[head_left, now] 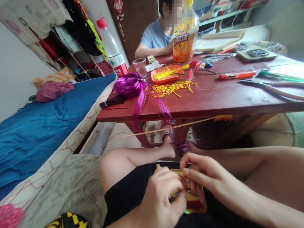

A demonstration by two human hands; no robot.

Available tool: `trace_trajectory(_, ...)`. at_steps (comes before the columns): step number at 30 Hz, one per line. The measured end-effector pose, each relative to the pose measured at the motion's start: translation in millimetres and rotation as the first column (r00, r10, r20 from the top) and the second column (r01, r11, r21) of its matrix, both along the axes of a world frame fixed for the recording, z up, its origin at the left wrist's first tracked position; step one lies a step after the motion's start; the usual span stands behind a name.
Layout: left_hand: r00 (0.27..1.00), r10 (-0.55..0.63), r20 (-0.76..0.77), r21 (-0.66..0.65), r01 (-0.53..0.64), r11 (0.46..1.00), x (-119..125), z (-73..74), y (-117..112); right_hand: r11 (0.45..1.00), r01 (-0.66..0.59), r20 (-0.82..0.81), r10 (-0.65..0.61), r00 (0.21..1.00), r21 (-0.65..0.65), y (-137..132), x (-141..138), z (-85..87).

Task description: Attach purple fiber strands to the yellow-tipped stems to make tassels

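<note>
My left hand (163, 193) is closed over my lap, fingers curled; what they grip is mostly hidden, though a pale stub (158, 165) pokes out above the knuckles. Close by on the right, my right hand (201, 172) has thumb and forefinger brought together in a pinch, and I cannot make out what is between them. Beneath both hands a small yellow-rimmed tray (203, 207) rests on my black shorts (128, 193). Its contents are largely covered by the fingers.
Ahead, the red table (209, 98) bears a purple fibre bundle (129, 85), yellow stamens (169, 89), an orange dish (155, 80), pliers (268, 85) and drink bottles (184, 44). A thin stick (152, 130) sits below its edge. Another person (152, 41) sits across; a bed (47, 126) lies left.
</note>
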State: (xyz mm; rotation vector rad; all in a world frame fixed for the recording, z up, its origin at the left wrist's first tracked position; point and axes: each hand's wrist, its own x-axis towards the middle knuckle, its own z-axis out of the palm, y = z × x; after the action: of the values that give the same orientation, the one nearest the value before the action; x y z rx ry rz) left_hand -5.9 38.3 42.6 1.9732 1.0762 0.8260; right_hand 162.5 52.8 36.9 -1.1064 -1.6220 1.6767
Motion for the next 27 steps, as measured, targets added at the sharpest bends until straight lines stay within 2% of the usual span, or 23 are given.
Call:
trace_trajectory(1,0.990,0.094,0.102,-0.356,-0.051,0.933,2,3.5,2,0.958,-0.023,0.085,-0.001,0.996,0.286,-2,4,3.4)
trace_trajectory(2,0.959,0.221,0.177,-0.646,-0.056,0.761,4,5.9,3,0.816,-0.097,0.171,-0.002,0.985,0.570,-5,7,5.7)
trace_trajectory(3,0.912,0.351,0.214,-0.829,-0.020,0.558,5,6.7,4,0.598,-0.195,0.251,-0.010,0.968,0.777,-6,11,6.7)
trace_trajectory(4,0.859,0.457,0.229,-0.918,0.034,0.396,7,6.1,5,0.366,-0.276,0.309,-0.034,0.951,0.889,-8,14,6.3)
trace_trajectory(5,0.817,0.529,0.231,-0.953,0.082,0.291,8,4.2,5,0.181,-0.328,0.345,-0.072,0.936,0.927,-9,16,4.9)
trace_trajectory(6,0.788,0.571,0.229,-0.966,0.113,0.231,9,1.6,5,0.071,-0.356,0.362,-0.119,0.925,0.932,-10,17,2.9)
trace_trajectory(7,0.770,0.596,0.227,-0.970,0.128,0.204,10,-1.2,5,0.024,-0.367,0.366,-0.154,0.918,0.930,-10,17,0.8)
trace_trajectory(8,0.765,0.603,0.228,-0.971,0.135,0.196,10,-3.7,4,0.024,-0.368,0.367,-0.160,0.916,0.930,-10,17,-0.9)
trace_trajectory(9,0.767,0.600,0.227,-0.971,0.128,0.204,10,-5.3,3,0.078,-0.353,0.361,-0.134,0.923,0.932,-10,16,-2.0)
trace_trajectory(10,0.777,0.584,0.235,-0.965,0.113,0.238,10,-6.1,1,0.171,-0.331,0.350,-0.091,0.932,0.928,-10,14,-2.4)
trace_trajectory(11,0.799,0.544,0.254,-0.944,0.084,0.317,10,-6.0,0,0.281,-0.308,0.336,-0.060,0.940,0.909,-10,12,-2.1)
trace_trajectory(12,0.834,0.478,0.276,-0.895,0.041,0.445,10,-5.4,-2,0.412,-0.274,0.319,-0.041,0.947,0.869,-10,9,-1.6)
trace_trajectory(13,0.878,0.389,0.280,-0.797,-0.014,0.604,10,-4.6,-4,0.574,-0.224,0.297,-0.036,0.954,0.788,-10,6,-1.1)
trace_trajectory(14,0.923,0.289,0.254,-0.637,-0.065,0.768,9,-4.1,-6,0.742,-0.156,0.269,-0.034,0.963,0.652,-9,3,-1.2)
trace_trajectory(15,0.960,0.203,0.194,-0.420,-0.106,0.901,9,-4.3,-8,0.882,-0.082,0.224,-0.028,0.974,0.465,-9,0,-1.9)
trace_trajectory(16,0.981,0.154,0.118,-0.171,-0.133,0.976,8,-5.5,-10,0.971,-0.023,0.152,-0.014,0.988,0.240,-9,-2,-3.3)
trace_trajectory(17,0.989,0.141,0.043,0.074,-0.144,0.987,7,-7.5,-11,1.000,0.007,0.052,-0.007,0.999,-0.001,-8,-5,-5.5)
trace_trajectory(18,0.990,0.140,-0.016,0.285,-0.130,0.950,6,-10.1,-12,0.981,0.005,-0.058,-0.017,0.998,-0.194,-7,-6,-8.2)
trace_trajectory(20,0.989,0.112,-0.101,0.561,-0.036,0.827,3,-15.1,-12,0.928,-0.029,-0.207,-0.052,0.977,-0.372,-6,-8,-13.2)
trace_trajectory(21,0.987,0.084,-0.134,0.635,0.021,0.772,2,-16.3,-11,0.914,-0.037,-0.242,-0.067,0.968,-0.404,-5,-9,-14.9)
trace_trajectory(23,0.979,0.017,-0.203,0.699,0.132,0.703,-2,-15.0,-8,0.901,-0.042,-0.269,-0.084,0.959,-0.432,-2,-9,-15.3)
trace_trajectory(25,0.967,-0.008,-0.255,0.723,0.196,0.663,-4,-9.0,-4,0.894,-0.047,-0.273,-0.085,0.958,-0.445,2,-8,-11.6)
trace_trajectory(27,0.952,-0.020,-0.306,0.720,0.245,0.649,-6,-1.3,0,0.892,-0.057,-0.275,-0.077,0.958,-0.449,6,-8,-5.1)
